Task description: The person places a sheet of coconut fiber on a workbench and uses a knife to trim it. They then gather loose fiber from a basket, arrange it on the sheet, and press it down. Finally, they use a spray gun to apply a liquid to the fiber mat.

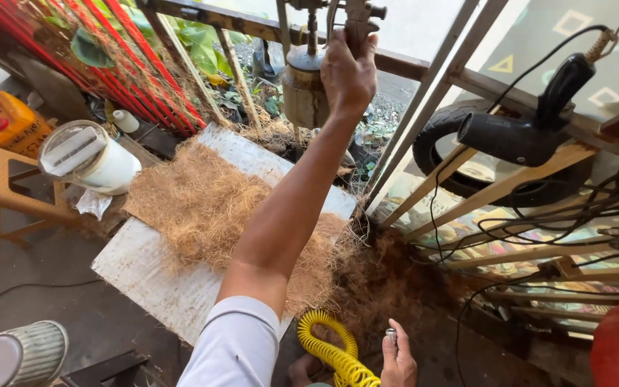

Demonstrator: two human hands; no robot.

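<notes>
Nearest to us, at the bottom edge, our right hand (398, 358) pinches a small metal fitting (391, 334) between thumb and fingers (390, 351), closed lightly around it; just left of it lies the yellow coiled hose (332, 354), its coils running from the fitting's side down toward the near edge. Whether the fitting is joined to the hose we cannot tell. Beyond that, our left arm in a white sleeve (234, 347) stretches away over a pale board (153, 278) heaped with dry coir fibre (205, 204), with a darker pile of fibre (388, 283) to the right. At the far end of that arm, our left hand (347, 72) is wrapped tight around the handle of a spray gun (356, 18), its metal cup (304, 89) hanging just left of the fist. So the gun sits far and high, well apart from the fitting and hose, almost straight ahead of the right hand; the gun's handle stands roughly upright, and the left hand alone has it. Further right a black heat gun (531, 125) hangs from a cord by a tyre (438, 136); on the left stand a white jar (91, 158) and an orange can (5, 122).
</notes>
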